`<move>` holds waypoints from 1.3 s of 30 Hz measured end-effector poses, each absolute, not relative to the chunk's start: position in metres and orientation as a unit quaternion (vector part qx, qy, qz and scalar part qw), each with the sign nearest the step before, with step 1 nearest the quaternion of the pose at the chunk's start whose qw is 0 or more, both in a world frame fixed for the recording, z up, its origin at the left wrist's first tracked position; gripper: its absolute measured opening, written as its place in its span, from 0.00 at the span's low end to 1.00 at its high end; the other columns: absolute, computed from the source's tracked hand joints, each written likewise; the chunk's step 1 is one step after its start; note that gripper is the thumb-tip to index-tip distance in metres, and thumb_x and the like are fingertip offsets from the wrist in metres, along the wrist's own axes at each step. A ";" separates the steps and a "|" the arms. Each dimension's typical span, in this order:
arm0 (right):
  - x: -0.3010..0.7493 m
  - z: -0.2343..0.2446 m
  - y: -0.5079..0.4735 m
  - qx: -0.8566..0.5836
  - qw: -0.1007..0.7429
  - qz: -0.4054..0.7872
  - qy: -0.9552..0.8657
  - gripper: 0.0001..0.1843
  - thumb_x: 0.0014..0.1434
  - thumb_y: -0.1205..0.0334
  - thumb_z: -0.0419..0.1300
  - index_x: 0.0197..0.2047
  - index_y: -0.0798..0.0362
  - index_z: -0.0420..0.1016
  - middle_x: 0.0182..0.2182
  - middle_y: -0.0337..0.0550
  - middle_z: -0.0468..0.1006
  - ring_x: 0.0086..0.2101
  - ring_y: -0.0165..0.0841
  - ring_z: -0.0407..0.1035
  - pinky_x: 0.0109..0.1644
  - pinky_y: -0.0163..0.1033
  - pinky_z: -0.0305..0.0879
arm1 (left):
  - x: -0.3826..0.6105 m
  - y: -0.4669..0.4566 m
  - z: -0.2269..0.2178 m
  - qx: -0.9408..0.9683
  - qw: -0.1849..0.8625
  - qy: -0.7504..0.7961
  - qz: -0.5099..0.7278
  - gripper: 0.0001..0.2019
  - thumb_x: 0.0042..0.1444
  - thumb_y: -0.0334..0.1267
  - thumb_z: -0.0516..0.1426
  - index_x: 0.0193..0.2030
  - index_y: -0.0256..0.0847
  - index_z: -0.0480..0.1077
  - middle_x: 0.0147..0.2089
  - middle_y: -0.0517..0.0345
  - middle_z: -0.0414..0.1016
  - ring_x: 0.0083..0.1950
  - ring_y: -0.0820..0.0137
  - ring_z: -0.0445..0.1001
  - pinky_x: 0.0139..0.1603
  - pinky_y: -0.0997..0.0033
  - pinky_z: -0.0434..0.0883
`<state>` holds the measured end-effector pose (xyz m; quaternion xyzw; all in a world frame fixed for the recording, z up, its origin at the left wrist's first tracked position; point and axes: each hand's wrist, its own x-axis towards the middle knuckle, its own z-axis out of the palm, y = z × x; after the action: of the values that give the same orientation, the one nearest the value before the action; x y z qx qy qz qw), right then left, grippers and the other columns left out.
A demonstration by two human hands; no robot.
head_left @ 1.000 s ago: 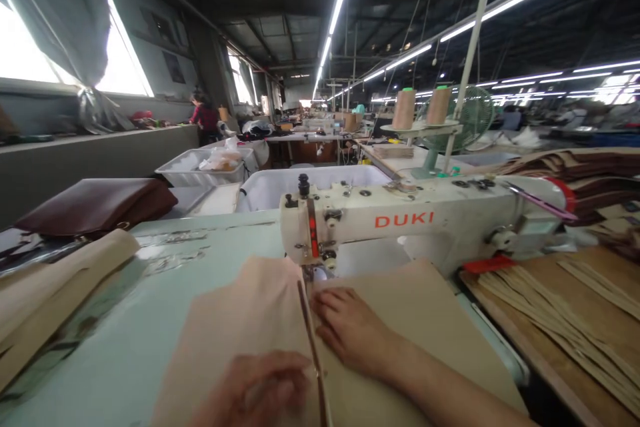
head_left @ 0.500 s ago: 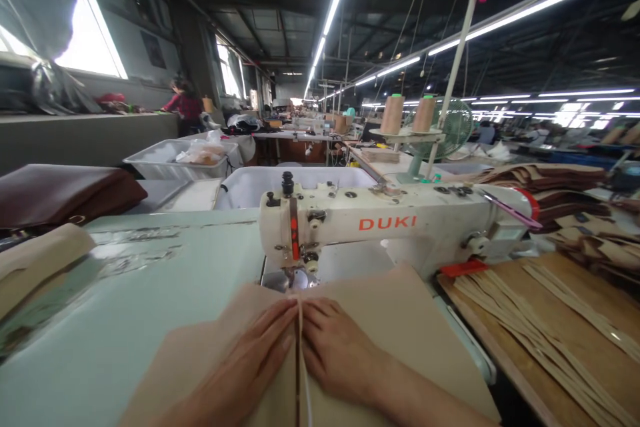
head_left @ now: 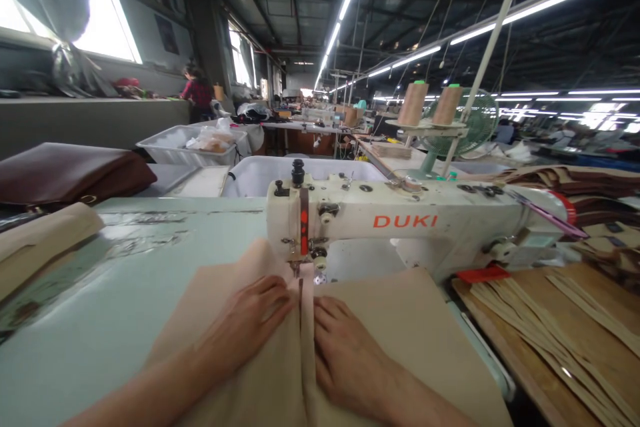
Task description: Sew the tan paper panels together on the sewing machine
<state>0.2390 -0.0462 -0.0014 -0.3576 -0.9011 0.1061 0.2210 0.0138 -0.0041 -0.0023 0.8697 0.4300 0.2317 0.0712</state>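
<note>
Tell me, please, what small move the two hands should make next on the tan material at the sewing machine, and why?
Probably slide both gently forward. The left hand and right hand lie flat on the tan sheet material, either side of its raised centre seam, whose front end sits at the presser foot of the cream DUKI sewing machine.
</note>
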 end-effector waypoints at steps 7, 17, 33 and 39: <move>0.239 -0.001 -0.046 -0.357 0.215 0.092 -0.904 0.17 0.65 0.65 0.54 0.56 0.53 0.70 0.56 0.48 0.71 0.60 0.37 0.58 0.69 0.43 0.50 | -0.004 -0.046 -0.028 0.876 -0.014 0.442 0.191 0.31 0.67 0.51 0.54 0.73 0.45 0.52 0.71 0.52 0.59 0.71 0.53 0.57 0.68 0.51 0.64; 0.239 0.001 -0.047 -0.352 0.189 0.084 -0.913 0.19 0.67 0.64 0.52 0.60 0.54 0.68 0.59 0.48 0.68 0.61 0.37 0.56 0.71 0.45 0.47 | -0.003 -0.058 -0.008 0.898 0.002 0.408 0.164 0.25 0.69 0.45 0.52 0.71 0.46 0.56 0.67 0.53 0.65 0.67 0.58 0.64 0.69 0.52 0.62; 0.239 -0.003 -0.048 -0.359 0.197 0.086 -0.908 0.20 0.68 0.63 0.51 0.61 0.55 0.68 0.58 0.48 0.69 0.61 0.38 0.56 0.71 0.45 0.47 | 0.007 -0.062 -0.027 0.894 -0.053 0.403 0.190 0.29 0.69 0.42 0.51 0.74 0.43 0.47 0.71 0.51 0.60 0.70 0.59 0.60 0.73 0.49 0.52; 0.242 0.001 -0.044 -0.343 0.225 0.127 -0.903 0.15 0.65 0.65 0.54 0.53 0.53 0.73 0.57 0.47 0.70 0.60 0.38 0.59 0.70 0.45 0.51 | 0.008 -0.064 -0.019 0.895 -0.080 0.396 0.190 0.33 0.67 0.45 0.54 0.74 0.40 0.47 0.70 0.49 0.61 0.69 0.55 0.61 0.70 0.48 0.59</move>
<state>0.2419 -0.0437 0.0009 -0.3430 -0.9032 0.1273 0.2246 0.0081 -0.0641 -0.0185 0.8949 0.3957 0.1900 -0.0803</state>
